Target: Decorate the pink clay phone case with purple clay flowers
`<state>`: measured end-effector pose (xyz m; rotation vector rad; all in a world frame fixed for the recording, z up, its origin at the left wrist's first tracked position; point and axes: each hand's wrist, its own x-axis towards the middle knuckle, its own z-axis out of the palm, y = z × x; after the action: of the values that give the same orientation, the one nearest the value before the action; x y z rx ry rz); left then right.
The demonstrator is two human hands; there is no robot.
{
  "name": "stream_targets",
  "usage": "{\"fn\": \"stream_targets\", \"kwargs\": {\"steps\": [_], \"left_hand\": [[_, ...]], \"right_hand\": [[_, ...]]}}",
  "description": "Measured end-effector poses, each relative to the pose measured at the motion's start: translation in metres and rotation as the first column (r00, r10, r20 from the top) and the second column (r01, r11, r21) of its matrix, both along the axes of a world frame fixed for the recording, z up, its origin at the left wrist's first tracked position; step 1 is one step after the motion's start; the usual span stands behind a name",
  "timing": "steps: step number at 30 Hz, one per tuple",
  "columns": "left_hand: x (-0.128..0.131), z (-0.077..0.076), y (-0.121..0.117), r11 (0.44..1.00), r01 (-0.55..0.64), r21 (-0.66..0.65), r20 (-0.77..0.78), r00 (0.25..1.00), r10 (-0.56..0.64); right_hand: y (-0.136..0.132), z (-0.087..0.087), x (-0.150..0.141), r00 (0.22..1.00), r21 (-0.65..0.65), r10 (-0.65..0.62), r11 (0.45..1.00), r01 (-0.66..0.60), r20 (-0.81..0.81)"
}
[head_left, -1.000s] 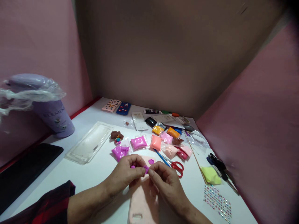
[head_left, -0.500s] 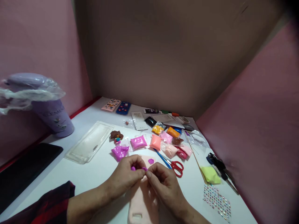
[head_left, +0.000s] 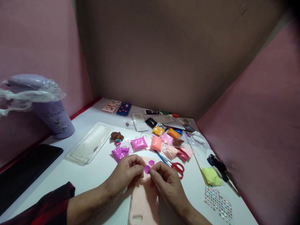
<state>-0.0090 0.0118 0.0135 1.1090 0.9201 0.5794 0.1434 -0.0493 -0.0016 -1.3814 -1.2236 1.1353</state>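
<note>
Between my two hands is a small flattened piece of purple clay (head_left: pixel 147 169). My right hand (head_left: pixel 167 184) pinches its right edge between thumb and fingertips. The closed fingers of my left hand (head_left: pixel 127 173) hold its left edge. Under them lies a long pale pink phone case (head_left: pixel 144 200), covered in clay, with a rectangular cutout near its lower end. A purple scalloped flower shape (head_left: pixel 151 162) sits near the far end of the case, just beyond my fingers.
Clay packets, among them a purple packet (head_left: pixel 139 143) and a coral packet (head_left: pixel 156 143), lie beyond my hands. Red scissors (head_left: pixel 178 170) are to the right, near a rhinestone sheet (head_left: pixel 217 201). A clear plastic tray (head_left: pixel 90 143) and lilac tumbler (head_left: pixel 55 120) stand left.
The purple clay piece now shows as a flat round disc between my fingertips. My left fingers have drawn slightly left, and the round purple bit beside them is hidden.
</note>
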Motion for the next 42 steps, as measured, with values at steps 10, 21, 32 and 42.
{"fn": "stream_targets", "kwargs": {"steps": [10,21,32,42], "left_hand": [[0.0013,0.0024,0.0006,0.999,0.003,0.044,-0.03,1.0,-0.001],[0.0004,-0.0007,0.0024,1.0,0.004,0.005,0.008,1.0,-0.004],[0.0012,0.0045,-0.0006,1.0,-0.008,-0.008,-0.006,1.0,0.008],[0.0003,0.004,0.0021,1.0,0.02,0.007,-0.091,0.996,-0.019]], "right_hand": [[-0.0011,-0.0002,-0.0009,1.0,0.009,0.002,1.0,-0.002,0.005],[0.0,0.0009,-0.0007,1.0,0.006,-0.006,1.0,0.006,-0.008],[0.0011,0.0,-0.0009,1.0,0.008,0.004,1.0,-0.004,-0.01],[0.0005,-0.0011,0.0002,0.999,0.007,-0.036,0.999,0.036,0.005]]}}
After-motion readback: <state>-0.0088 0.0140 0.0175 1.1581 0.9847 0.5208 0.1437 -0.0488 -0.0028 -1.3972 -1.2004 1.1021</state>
